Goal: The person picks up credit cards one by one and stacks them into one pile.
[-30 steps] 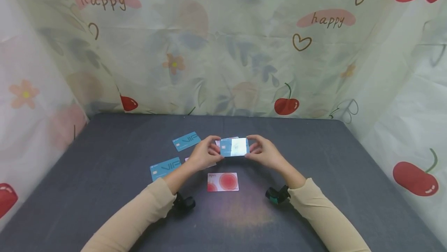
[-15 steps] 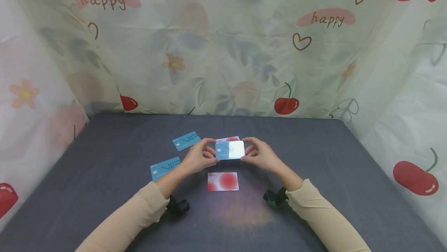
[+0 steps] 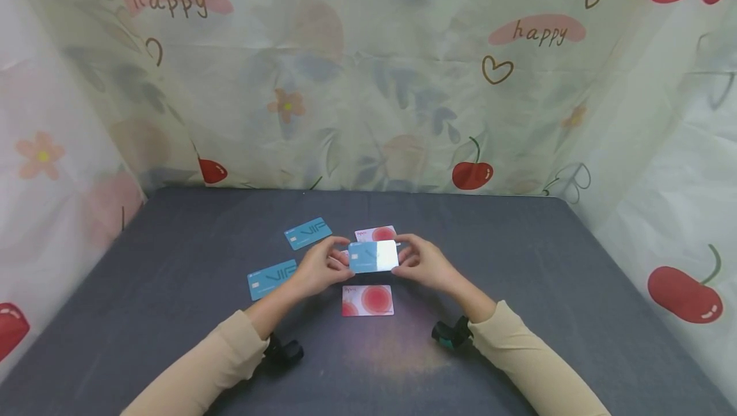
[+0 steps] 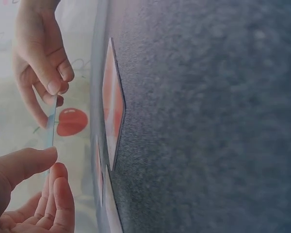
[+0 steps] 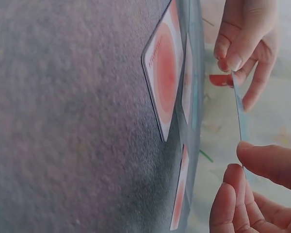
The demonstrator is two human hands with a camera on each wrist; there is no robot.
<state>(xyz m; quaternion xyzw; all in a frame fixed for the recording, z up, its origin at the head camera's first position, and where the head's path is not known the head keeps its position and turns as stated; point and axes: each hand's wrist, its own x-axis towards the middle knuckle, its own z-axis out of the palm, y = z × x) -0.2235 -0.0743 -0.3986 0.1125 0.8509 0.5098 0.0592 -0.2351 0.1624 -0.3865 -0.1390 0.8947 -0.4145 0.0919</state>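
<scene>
Both hands hold one blue card [image 3: 364, 256] up off the dark table, with a bright glare over its right half in the head view. My left hand [image 3: 322, 265] pinches its left edge between thumb and fingers. At the opposite edge my right hand [image 3: 427, 264] pinches it the same way. Seen from the left wrist, the card [image 4: 51, 128] is nearly edge-on. Below it on the table lies a pink card with red circles [image 3: 368, 301]. Behind it another pink card [image 3: 375, 233] shows in part, and a third is mostly hidden by the left hand.
Two blue cards lettered VIP lie to the left, one farther back [image 3: 308, 233] and one nearer [image 3: 270, 280], the latter partly behind the left forearm. The dark table [image 3: 518, 275] ends at a printed curtain [image 3: 368, 96]. Each wrist wears a black camera.
Both hands have brought the blue card toward the person and a little to the left. More of the rear pink card now shows. The cards on the table have stayed put.
</scene>
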